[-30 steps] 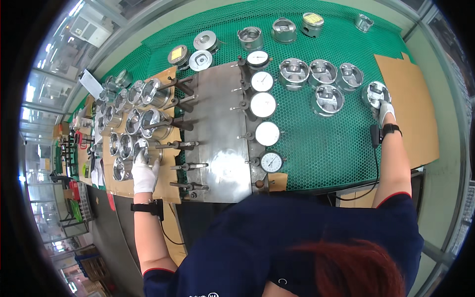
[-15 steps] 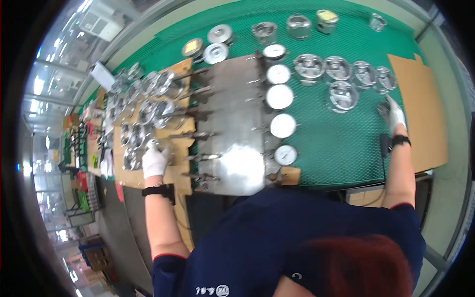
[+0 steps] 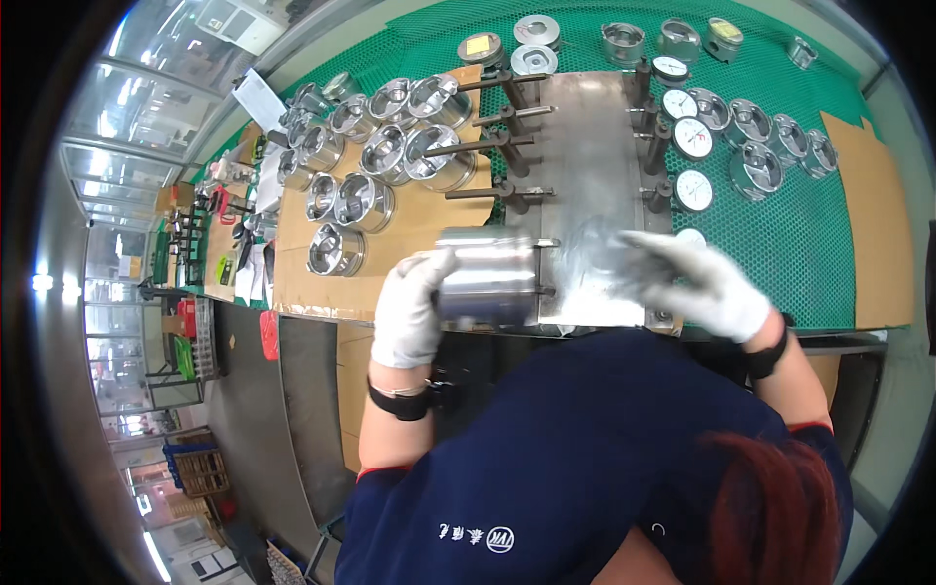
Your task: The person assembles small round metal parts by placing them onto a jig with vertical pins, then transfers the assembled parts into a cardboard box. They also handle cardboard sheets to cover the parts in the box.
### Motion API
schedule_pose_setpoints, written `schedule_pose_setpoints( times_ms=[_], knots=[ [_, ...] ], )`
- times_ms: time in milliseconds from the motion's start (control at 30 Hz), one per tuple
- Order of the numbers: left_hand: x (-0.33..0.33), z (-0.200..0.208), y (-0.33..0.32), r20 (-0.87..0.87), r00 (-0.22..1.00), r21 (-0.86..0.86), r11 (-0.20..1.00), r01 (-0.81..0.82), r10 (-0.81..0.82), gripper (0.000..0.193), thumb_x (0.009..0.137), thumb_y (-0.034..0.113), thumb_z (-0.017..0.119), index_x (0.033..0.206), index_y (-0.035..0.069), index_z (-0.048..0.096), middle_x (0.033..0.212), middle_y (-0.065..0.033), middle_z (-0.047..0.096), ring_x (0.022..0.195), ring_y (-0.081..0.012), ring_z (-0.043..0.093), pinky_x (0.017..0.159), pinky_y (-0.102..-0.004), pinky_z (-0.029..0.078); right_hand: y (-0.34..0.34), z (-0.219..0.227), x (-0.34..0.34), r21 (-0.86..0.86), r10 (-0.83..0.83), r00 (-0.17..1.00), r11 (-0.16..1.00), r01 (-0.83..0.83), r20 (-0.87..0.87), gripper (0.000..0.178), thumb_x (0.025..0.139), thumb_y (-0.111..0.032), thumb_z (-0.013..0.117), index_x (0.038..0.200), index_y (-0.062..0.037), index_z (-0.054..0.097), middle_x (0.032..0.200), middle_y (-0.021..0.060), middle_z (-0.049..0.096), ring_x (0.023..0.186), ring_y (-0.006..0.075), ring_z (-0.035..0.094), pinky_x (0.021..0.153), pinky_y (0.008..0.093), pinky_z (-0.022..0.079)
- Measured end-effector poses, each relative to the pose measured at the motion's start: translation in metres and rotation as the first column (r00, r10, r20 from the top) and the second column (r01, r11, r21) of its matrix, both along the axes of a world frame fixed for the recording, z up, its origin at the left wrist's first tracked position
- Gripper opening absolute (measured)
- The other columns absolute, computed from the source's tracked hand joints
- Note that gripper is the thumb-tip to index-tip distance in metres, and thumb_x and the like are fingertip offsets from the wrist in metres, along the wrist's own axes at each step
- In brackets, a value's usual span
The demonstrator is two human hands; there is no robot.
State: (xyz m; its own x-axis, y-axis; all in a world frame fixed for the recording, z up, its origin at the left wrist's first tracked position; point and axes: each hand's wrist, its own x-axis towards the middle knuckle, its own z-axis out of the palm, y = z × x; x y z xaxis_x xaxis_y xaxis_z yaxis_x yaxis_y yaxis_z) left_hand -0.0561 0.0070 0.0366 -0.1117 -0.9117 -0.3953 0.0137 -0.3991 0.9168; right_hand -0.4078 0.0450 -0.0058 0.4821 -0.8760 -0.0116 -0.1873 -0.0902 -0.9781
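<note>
My gloved left hand (image 3: 408,302) grips a shiny metal piston (image 3: 487,276), held on its side at the front edge of the bench, left of the steel plate (image 3: 590,166). Over the plate's near end, my gloved right hand (image 3: 702,283) has its fingers curled around a grey object (image 3: 609,255), too smeared by motion to name. Dial gauges (image 3: 693,190) line the plate's right side, the nearest partly behind my right hand. Along its left side stand clamp-like stands with rods (image 3: 517,198).
Several pistons (image 3: 336,250) stand on brown cardboard (image 3: 292,285) to the left. More pistons (image 3: 757,171) rest on the green mat (image 3: 814,253) at right, and others (image 3: 622,44) along the back. A cardboard sheet (image 3: 877,234) lies at the far right.
My left hand has lifted a piston from the cardboard and carried it right. My right hand has come in from the far right to the plate. The view has shifted.
</note>
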Motion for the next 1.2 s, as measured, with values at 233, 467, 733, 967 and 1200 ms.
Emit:
schedule_pose_setpoints(
  times_ms=[233, 467, 733, 967, 1200],
  knots=[
    [-0.032, -0.046, 0.005, -0.062, 0.947, 0.091, 0.943, 0.320, -0.315, 0.043, 0.096, 0.023, 0.065, 0.128, -0.005, 0.056, 0.115, -0.0126, 0.067, 0.099, -0.0189, 0.067, 0.089, -0.0318, 0.054, 0.005, -0.026, 0.075, -0.370, -0.314, 0.931, 0.900, 0.229, -0.187, 0.118, 0.060, -0.031, 0.091, 0.154, 0.0011, 0.028, 0.135, 0.0255, 0.049, 0.123, 0.0395, 0.052, 0.106, 0.0440, 0.043],
    [-0.058, -0.058, -0.008, 0.688, 0.670, -0.544, 0.414, 0.730, -0.278, 0.083, 0.072, 0.013, 0.084, 0.142, 0.001, 0.041, 0.130, -0.0258, 0.056, 0.114, -0.0375, 0.061, 0.092, -0.0433, 0.053, -0.008, -0.024, 0.088, -0.596, -0.410, 0.779, 0.801, 0.060, -0.473, 0.105, 0.063, -0.033, 0.087, 0.148, 0.0010, 0.037, 0.122, 0.0246, 0.055, 0.110, 0.0420, 0.055, 0.094, 0.0483, 0.048],
    [-0.080, -0.100, -0.013, 0.735, 0.672, -0.604, 0.365, 0.709, -0.090, 0.095, 0.064, 0.023, 0.091, 0.143, 0.007, 0.042, 0.132, -0.0275, 0.052, 0.120, -0.0495, 0.053, 0.097, -0.0519, 0.049, 0.029, -0.043, 0.056, 0.265, -0.290, 0.937, 0.904, 0.335, -0.194, 0.091, 0.083, -0.010, 0.076, 0.155, 0.0016, 0.023, 0.123, 0.0214, 0.059, 0.100, 0.0275, 0.065, 0.088, 0.0344, 0.054],
    [-0.092, -0.105, -0.033, 0.649, 0.739, -0.639, 0.399, 0.658, -0.180, 0.096, 0.063, 0.019, 0.091, 0.145, 0.010, 0.041, 0.139, -0.0336, 0.044, 0.127, -0.0514, 0.048, 0.103, -0.0516, 0.047, 0.042, -0.065, 0.059, 0.589, -0.424, 0.905, 0.741, 0.323, 0.038, 0.090, 0.092, -0.010, 0.068, 0.161, -0.0014, 0.010, 0.107, 0.0132, 0.064, 0.081, 0.0146, 0.066, 0.072, 0.0279, 0.056],
    [-0.092, -0.103, -0.039, 0.645, 0.737, -0.643, 0.378, 0.666, -0.202, 0.096, 0.063, 0.018, 0.091, 0.145, 0.011, 0.041, 0.141, -0.0346, 0.042, 0.129, -0.0510, 0.048, 0.102, -0.0497, 0.048, 0.044, -0.075, 0.058, 0.467, -0.414, 0.910, 0.806, 0.365, 0.003, 0.090, 0.090, -0.012, 0.069, 0.160, 0.0011, 0.014, 0.102, 0.0105, 0.064, 0.090, 0.0108, 0.058, 0.077, 0.0247, 0.049]
  ],
)
